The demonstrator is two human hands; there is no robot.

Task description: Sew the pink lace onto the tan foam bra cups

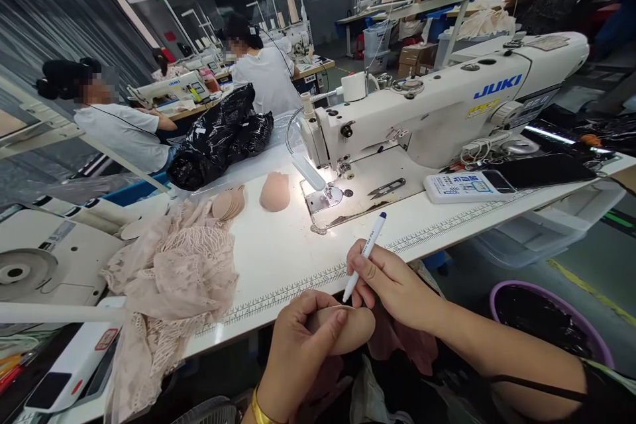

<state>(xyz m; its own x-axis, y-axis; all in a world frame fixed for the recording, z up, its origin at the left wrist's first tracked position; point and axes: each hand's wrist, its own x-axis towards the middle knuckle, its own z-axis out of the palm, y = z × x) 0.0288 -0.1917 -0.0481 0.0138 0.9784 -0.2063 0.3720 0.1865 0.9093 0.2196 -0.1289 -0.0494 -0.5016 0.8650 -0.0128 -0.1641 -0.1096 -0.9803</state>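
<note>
My left hand (303, 338) grips a beige foam bra pad (355, 330) just in front of the table's near edge, thumb pressed on top of it. My right hand (392, 281) holds a white pen with a blue cap (365, 254), its tip touching the pad's upper edge. Pink fabric (402, 344) lies in my lap under both hands. On the white table (283, 252) ahead sit a stack of beige pads (275, 191) and flat oval pieces (229, 204).
A white JUKI sewing machine (447, 103) stands at the back right, snips (386, 188) on its bed. Pink lace (171, 278) is heaped at the left, a black plastic bag (218, 136) behind it. A purple bin (546, 318) stands right of my arm. Two people sew at far-left tables.
</note>
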